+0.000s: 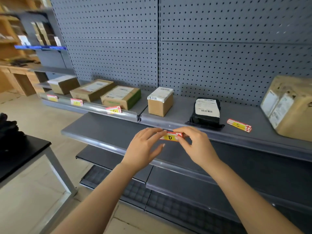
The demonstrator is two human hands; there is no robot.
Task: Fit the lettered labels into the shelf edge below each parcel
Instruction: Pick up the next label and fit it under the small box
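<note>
Both hands meet at the front of the shelf, just below the small upright box (160,102). The left hand (143,149) and the right hand (197,146) each pinch one end of the D label (170,137) between thumb and fingertips — each grip closed on the card, the remaining fingers loose. The label sits at the clear shelf edge strip (211,132), its top edge touching or just under the lip; whether it has already entered the channel I cannot tell.

Three labels are already seated in the strip further left: the first label (52,98) under the leftmost box (64,84), the second label (76,102) under the flat box (92,90), and the third label (114,110) under the green-sided box (121,97). Their letters are too blurred to read with confidence.

So roughly half the job looks done. D is in hand, judged to belong below the small upright box. A small stack of spare labels (238,125) — the top one reads E — lies on the shelf between the black mailer bag (206,112) and the large box (288,107) at the right. Neither of those two parcels has a label below it yet, so at least two fittings remain after this one.
</note>
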